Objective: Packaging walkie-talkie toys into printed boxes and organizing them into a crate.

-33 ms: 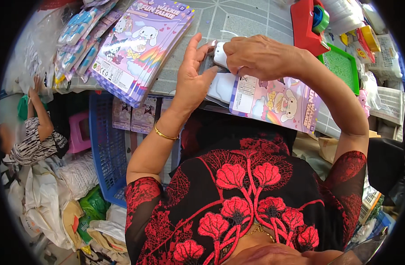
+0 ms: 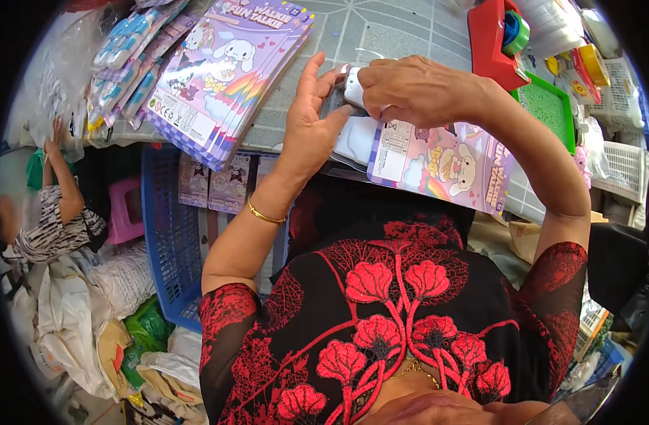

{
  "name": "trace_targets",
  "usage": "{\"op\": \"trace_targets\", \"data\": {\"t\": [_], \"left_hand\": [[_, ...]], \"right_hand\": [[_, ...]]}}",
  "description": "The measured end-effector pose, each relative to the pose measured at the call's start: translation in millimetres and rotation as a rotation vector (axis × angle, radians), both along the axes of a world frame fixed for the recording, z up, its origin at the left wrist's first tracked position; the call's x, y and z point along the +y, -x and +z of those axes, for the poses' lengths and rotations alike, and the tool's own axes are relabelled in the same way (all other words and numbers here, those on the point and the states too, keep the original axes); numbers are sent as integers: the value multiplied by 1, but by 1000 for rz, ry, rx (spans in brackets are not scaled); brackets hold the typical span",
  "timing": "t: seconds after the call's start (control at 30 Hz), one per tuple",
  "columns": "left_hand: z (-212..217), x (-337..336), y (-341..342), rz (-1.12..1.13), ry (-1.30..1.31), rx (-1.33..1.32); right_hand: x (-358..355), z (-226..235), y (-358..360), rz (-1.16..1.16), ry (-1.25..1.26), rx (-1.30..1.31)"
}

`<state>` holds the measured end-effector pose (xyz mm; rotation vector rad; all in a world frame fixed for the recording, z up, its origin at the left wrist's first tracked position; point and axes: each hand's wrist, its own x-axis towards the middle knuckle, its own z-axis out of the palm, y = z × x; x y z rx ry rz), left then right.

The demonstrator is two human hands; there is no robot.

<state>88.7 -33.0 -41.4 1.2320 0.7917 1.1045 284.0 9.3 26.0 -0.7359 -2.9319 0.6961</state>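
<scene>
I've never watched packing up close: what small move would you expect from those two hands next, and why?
Probably pressing the white toy down into the clear blister. The right hand pinches the toy just above it, the left hand steadies beside it, and the backing card lies under the blister.

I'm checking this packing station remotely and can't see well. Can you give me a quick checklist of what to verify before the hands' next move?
1. Left hand touching the small white toy: ok.
2. Right hand gripping the toy from above: ok.
3. Backing card lying flat under the hands: ok, though its near edge overhangs the table.
4. Stack of purple packaged cards apart from the hands: ok.
5. Toy seated in its clear blister: cannot tell, fingers hide it.
</scene>
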Motion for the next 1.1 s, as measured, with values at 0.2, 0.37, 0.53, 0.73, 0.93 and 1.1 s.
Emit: {"op": "trace_targets", "data": {"t": [0.2, 0.37, 0.53, 0.73, 0.93, 1.1], "left_hand": [[-2, 0, -2, 10, 75, -140], [1, -3, -7, 28, 170, -308], [8, -2, -8, 29, 245, -540], [-6, -25, 13, 199, -222, 27], [2, -25, 47, -12, -445, 380], [13, -9, 56, -241, -442, 424]], "right_hand": [[11, -3, 5, 92, -42, 48], [23, -2, 23, 151, -21, 61], [24, 9, 34, 181, -50, 63], [8, 1, 28, -3, -94, 48], [-4, -19, 19, -86, -133, 285], [-5, -37, 13, -53, -311, 407]]}}
